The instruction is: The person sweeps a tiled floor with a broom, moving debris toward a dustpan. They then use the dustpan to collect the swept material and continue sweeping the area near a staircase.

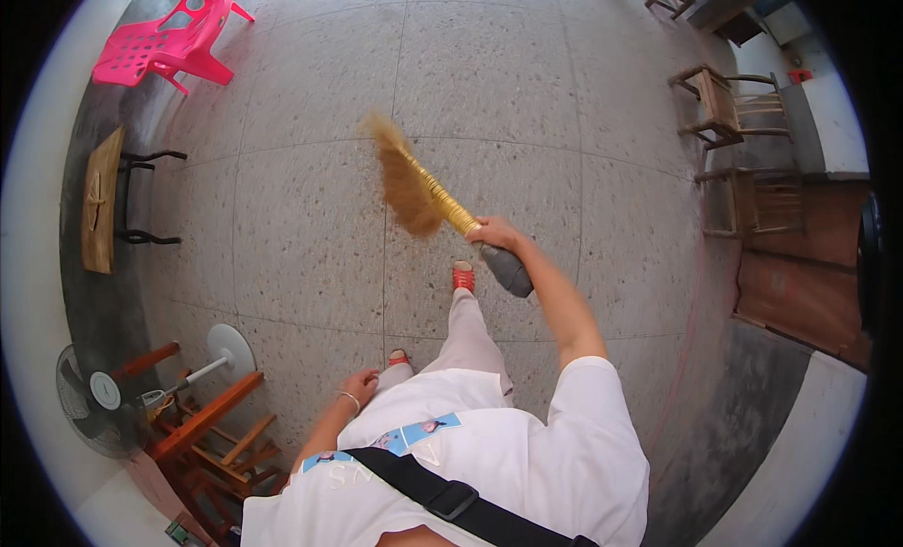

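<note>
My right hand [495,233] grips the handle of a straw broom [414,182], which has yellow binding and a grey end cap. Its brush head is blurred and lifted over the speckled tile floor [301,218], pointing up and to the left. Empty, my left hand [359,385] hangs by my left thigh with its fingers loosely curled and a bracelet on the wrist. I wear light trousers and red shoes [463,276], one foot ahead of the other.
A pink plastic chair [169,41] lies tipped at the upper left. A wooden stool [103,199] stands at the left wall. A pedestal fan [141,387] and stacked wooden chairs [212,434] are at the lower left. Wooden chairs [729,105] line the right side.
</note>
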`<state>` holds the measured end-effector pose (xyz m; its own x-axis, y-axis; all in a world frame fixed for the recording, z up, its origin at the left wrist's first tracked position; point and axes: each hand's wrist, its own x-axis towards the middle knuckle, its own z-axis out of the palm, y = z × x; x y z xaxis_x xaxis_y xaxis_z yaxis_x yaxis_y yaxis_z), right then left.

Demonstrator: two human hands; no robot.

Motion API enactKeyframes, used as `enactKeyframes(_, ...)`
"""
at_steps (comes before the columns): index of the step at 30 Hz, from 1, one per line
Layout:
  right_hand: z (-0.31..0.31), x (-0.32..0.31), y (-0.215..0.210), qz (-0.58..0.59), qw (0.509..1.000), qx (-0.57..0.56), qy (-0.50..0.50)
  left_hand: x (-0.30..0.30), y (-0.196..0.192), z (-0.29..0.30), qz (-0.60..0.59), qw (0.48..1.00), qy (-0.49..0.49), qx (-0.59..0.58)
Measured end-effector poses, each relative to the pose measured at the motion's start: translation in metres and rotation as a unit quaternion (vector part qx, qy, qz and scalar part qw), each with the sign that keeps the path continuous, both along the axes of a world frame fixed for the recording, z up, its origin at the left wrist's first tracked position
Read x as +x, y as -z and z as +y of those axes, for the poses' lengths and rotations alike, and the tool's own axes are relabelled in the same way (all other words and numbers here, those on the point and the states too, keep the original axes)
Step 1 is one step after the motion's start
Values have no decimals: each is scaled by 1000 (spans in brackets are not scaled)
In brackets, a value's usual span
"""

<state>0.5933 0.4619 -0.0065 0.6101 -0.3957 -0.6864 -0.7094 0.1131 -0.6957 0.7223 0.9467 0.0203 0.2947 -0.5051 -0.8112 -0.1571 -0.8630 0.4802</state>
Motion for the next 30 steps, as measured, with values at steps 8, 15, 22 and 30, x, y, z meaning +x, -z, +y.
enactKeyframes(8,-153,17,29,-94,940,197,263,-2,-36,-116,37,998,-33,-38)
enactKeyframes(15,-182,5,36,-139,829,330,431,13,-21,-99,11,1000,-24,8)
enactKeyframes(22,-87,-39,54,-193,730,396,523,33,-19,-104,-5,998,70,2)
enactKeyframes(30,115,-132,19,-184,694,321,617,64,5,-102,-16,976,212,-53)
